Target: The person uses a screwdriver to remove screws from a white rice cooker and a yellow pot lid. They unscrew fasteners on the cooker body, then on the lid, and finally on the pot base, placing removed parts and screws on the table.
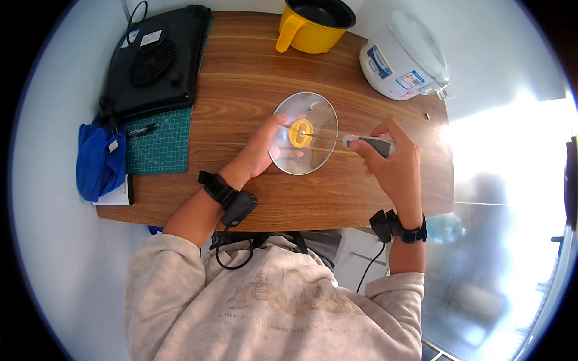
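Observation:
My left hand (265,143) grips a round glass pot lid (319,111) with a metal rim, its fingers showing through the glass behind it. At the lid's centre is a yellow knob (297,133) with a small screw point in its middle. In my right hand (394,157) is a screwdriver (378,144) with a grey and white handle. Its thin shaft reaches left, and the tip meets the centre of the yellow part. The lid is tilted, held over the middle of the table.
A yellow pot (313,30) with a black inside and a white rice cooker (404,57) stand at the back. To the left, a black induction cooker (158,63) lies upside down on a green cutting mat (159,150), beside a pen (142,130) and a blue cloth (99,159). A small piece (427,116) lies at the right.

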Available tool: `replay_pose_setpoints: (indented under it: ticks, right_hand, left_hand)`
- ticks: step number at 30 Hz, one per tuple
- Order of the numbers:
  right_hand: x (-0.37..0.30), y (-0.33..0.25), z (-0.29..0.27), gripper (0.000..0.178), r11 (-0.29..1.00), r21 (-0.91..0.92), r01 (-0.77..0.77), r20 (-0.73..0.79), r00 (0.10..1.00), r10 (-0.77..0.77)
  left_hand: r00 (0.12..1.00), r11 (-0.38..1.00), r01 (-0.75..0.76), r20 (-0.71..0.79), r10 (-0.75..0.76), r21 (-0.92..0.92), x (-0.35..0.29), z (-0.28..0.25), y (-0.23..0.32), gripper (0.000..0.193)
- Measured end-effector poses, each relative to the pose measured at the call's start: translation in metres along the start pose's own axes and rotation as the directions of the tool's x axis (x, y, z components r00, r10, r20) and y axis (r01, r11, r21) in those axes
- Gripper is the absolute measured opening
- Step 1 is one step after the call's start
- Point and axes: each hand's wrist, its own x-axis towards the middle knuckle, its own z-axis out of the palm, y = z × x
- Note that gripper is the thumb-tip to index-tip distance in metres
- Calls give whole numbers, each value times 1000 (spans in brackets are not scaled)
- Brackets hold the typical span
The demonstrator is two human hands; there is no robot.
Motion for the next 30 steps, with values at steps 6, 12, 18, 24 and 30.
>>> replay_pose_setpoints:
  ticks: [6,12,18,24,30]
  right_hand:
    - [13,12,-5,33,996,85,-32,49,998,28]
    - [15,7,-8,35,999,32,37,95,995,-40]
    - [17,1,-14,33,983,-31,179,148,974,-173]
    - [23,-6,-17,31,954,-58,296,171,944,-282]
    - [21,-24,-8,26,927,-219,305,117,951,-285]
  left_hand:
    - [999,999,-2,-33,3,40,-4,7,5,73]
    - [1000,998,9,7,-9,59,-3,5,6,74]
    - [1000,999,4,-8,-4,51,-3,6,5,75]
    - [1000,999,6,9,-6,43,-3,7,6,74]
    - [1000,1000,7,30,-7,12,-1,1,3,74]
